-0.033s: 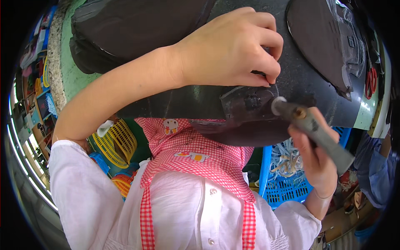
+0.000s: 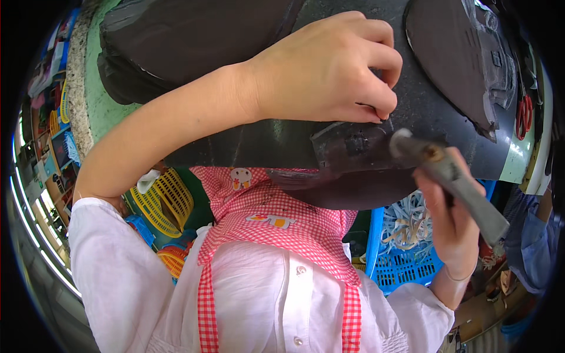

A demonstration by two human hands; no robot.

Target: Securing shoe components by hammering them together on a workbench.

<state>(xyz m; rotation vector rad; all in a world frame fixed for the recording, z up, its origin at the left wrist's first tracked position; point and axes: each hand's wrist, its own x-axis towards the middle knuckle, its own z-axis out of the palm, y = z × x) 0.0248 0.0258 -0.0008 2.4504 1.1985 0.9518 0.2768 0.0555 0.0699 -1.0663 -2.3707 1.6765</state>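
My right hand (image 2: 450, 217) is closed around a hammer (image 2: 465, 185), whose grey metal head is slightly blurred; the handle is mostly hidden in my fist. The hammer's round face is just above a dark brown sheet piece (image 2: 356, 191) with a black, shiny taped-looking part. This piece overhangs the near edge of the dark work board (image 2: 265, 147). My left hand (image 2: 347, 70) reaches across from the left, its fingers curled. The fingertips pinch or press at the far edge of the piece; exactly what lies under them is hidden.
Stacked dark brown pieces (image 2: 194, 35) lie at the far left, and another pile (image 2: 450, 59) at the far right. Red-handled scissors (image 2: 524, 117) are at the right edge. Below the bench are a blue basket of pale strips (image 2: 406, 273) and a yellow basket (image 2: 162, 203).
The hammer and my right hand have shifted slightly right and downward in view. My left hand stays almost in place at the edge of the piece.
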